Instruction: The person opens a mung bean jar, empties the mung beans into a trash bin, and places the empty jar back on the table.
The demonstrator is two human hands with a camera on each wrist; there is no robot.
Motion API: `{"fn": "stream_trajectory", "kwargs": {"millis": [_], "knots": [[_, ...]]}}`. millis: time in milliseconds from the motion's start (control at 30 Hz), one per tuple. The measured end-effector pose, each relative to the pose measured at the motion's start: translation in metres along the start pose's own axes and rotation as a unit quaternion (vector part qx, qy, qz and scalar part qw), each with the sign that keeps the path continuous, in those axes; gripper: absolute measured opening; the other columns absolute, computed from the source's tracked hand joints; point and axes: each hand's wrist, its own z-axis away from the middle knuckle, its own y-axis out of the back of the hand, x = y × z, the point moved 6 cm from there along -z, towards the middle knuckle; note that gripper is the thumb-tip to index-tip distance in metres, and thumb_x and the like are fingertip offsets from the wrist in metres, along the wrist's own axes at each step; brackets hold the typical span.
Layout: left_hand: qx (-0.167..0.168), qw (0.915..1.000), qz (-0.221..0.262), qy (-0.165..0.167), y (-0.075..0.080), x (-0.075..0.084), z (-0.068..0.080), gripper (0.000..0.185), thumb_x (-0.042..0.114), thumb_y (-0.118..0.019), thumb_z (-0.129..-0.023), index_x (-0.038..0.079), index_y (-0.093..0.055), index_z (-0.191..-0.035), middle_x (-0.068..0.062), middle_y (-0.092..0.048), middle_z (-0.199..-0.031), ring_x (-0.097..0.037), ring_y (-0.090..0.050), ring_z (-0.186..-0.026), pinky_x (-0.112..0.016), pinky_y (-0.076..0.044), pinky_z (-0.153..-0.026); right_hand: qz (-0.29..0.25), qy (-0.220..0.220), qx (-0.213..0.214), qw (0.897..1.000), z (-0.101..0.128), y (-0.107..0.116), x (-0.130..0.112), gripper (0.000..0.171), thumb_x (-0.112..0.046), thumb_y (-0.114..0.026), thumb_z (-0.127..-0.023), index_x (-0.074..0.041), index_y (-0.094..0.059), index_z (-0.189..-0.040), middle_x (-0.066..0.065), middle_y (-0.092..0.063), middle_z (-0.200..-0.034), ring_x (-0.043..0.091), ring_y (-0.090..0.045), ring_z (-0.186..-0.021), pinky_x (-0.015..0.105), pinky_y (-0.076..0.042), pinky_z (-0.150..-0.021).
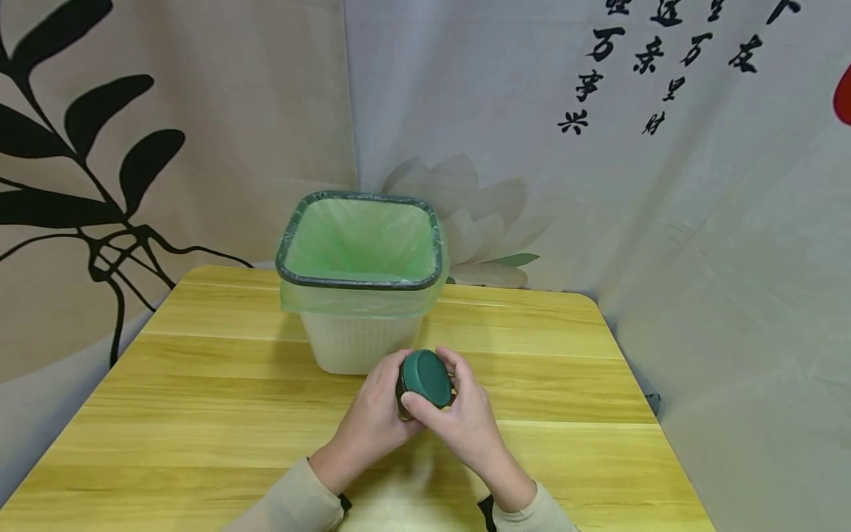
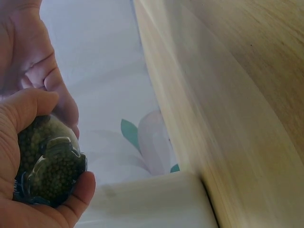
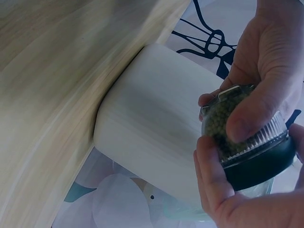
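Both hands grasp one jar (image 3: 222, 121): the left hand (image 1: 374, 412) wraps its clear body, while the right hand (image 1: 460, 417) grips the green lid (image 1: 428, 377), thumb on one edge and fingers curled round the far side. The jar is tilted, held on the person's side of the bin (image 1: 366, 343), by its lower right corner. Through the jar's wall show small green pellets (image 2: 54, 178); the side near the lid is ribbed. Pale sleeves (image 1: 292, 502) with dark bands at the cuffs lie nearer the person than the bin. The bin itself is whitish, lined with a green bag (image 1: 362, 229) folded over its dark rim. Under the bin is a wood-grain table (image 1: 199, 421). Behind the bin hangs a pale cloth (image 1: 731, 222) with a lotus print (image 1: 485, 222) just beside the bin's right edge and, to the bin's upper right, black Chinese writing (image 1: 588, 86): 万, 事, 兴 read down one column and 万, 里, 财 down another; the topmost characters are cut off. Dark printed leaves (image 1: 106, 111) spread left of the bin.
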Motion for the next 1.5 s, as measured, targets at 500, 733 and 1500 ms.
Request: {"fn": "stream_trajectory", "kwargs": {"millis": [500,733,1500], "knots": [[-0.014,0.9994,-0.017,-0.026,0.003,0.000,-0.002,0.093,0.016,-0.099,-0.071,-0.005,-0.048,-0.146,-0.017,-0.063,-0.134,-0.031,-0.065,-0.121,-0.048,-0.059,-0.103,0.025,0.003,-0.008,1.000,-0.001,0.001,0.002,0.084,-0.037,-0.089,-0.086,-0.009,-0.050,-0.155,0.007,-0.070,-0.132,0.025,-0.066,-0.114,0.027,-0.057,-0.087],[-0.026,0.9983,-0.031,-0.043,0.004,-0.001,-0.004,0.095,0.019,-0.100,-0.070,-0.005,-0.049,-0.145,-0.017,-0.063,-0.135,-0.032,-0.064,-0.122,-0.048,-0.058,-0.104,0.030,0.002,-0.011,0.999,-0.001,0.001,0.003,0.084,-0.037,-0.089,-0.086,-0.009,-0.050,-0.155,0.007,-0.069,-0.134,0.026,-0.066,-0.114,0.028,-0.057,-0.088],[-0.061,0.9935,-0.050,-0.082,0.011,0.003,-0.013,0.091,0.018,-0.101,-0.069,0.001,-0.052,-0.144,-0.013,-0.065,-0.133,-0.026,-0.064,-0.120,-0.044,-0.059,-0.102,0.038,0.004,-0.020,0.999,-0.002,0.004,0.002,0.082,-0.039,-0.087,-0.087,-0.010,-0.050,-0.155,0.008,-0.071,-0.130,0.025,-0.067,-0.113,0.027,-0.058,-0.089]]}}
